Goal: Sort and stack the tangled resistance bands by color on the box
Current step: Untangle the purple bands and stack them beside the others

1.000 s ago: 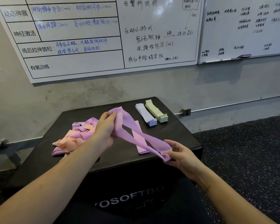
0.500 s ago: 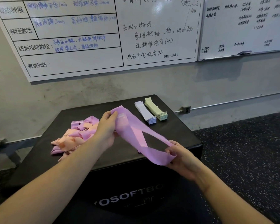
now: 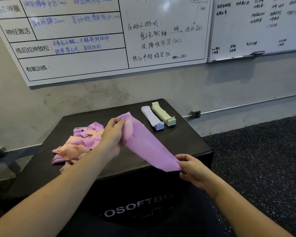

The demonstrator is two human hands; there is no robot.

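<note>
Stretching between two hands above a black box (image 3: 186, 144), a purple band (image 3: 143, 144) runs from upper left to lower right. Left hand (image 3: 112, 135): fingers and thumb curled round the band's far end, gripping it over the middle of the box top. Right hand (image 3: 193, 170): thumb and fingers pinching the band's near end, just past the front edge of the box. The band hangs flattened and slightly slack, clear of the surface as far as can be told.

On the left part of the box top lies a tangled pile (image 3: 77, 144) of purple and peach bands, partly hidden behind the left forearm. At the far right corner of the top lie two neat stacks side by side: a pale lavender stack (image 3: 152, 118) and, just beside it on the right, a pale green stack (image 3: 163, 113). Both stacks are well apart from the pile.

The front face of the box carries white lettering, partly cut off. Behind the box stands a grey wall bearing two whiteboards (image 3: 161, 31) covered in handwriting. A wall socket (image 3: 196, 114) sits low on the wall, to the right of the box. The floor (image 3: 263, 159) at right is dark and speckled.
</note>
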